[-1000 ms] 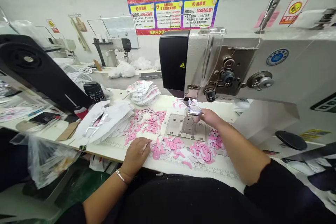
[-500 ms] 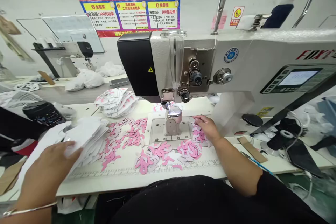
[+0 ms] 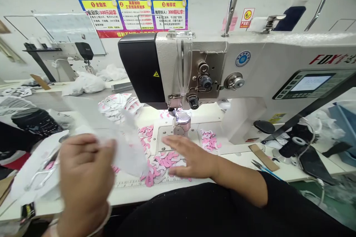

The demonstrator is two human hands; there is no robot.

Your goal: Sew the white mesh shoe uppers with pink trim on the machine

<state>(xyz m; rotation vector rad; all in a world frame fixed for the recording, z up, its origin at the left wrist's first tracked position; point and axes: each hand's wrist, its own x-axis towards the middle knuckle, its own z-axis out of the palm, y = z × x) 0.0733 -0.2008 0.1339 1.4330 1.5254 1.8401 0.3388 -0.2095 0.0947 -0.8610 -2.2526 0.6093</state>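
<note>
With fingers (image 3: pixel 79 146) curled and thumb bent in on the left hand (image 3: pixel 86 181), gripping a thin, flat, white piece of sheet material (image 3: pixel 130 155), motion-blurred, raised and tilted above the pale worktop (image 3: pixel 130 192). Behind it, partly hidden, in a loose pile: flat white pieces printed with pink (image 3: pixel 114 105). Under and just beside the lower right end of the white piece: small, curved, pink-and-white cut pieces (image 3: pixel 162 161). Over these, extending the right hand (image 3: pixel 191 155) with fingers spread and released, thumb parted; cannot tell whether touching the pieces below. Just beyond, beneath the head of a large grey-and-black sewing machine (image 3: pixel 180 68): a shiny metal post (image 3: pixel 182 124). Right of the post, near the machine's base: another cluster of curved pink-and-white pieces (image 3: pixel 210 140). Farther right, near the right forearm: blue-handled metal scissors (image 3: pixel 263 167), then a flat tan strip (image 3: pixel 264 157) just beside. At far right: a blue plastic bin (image 3: pixel 343 133).
</note>
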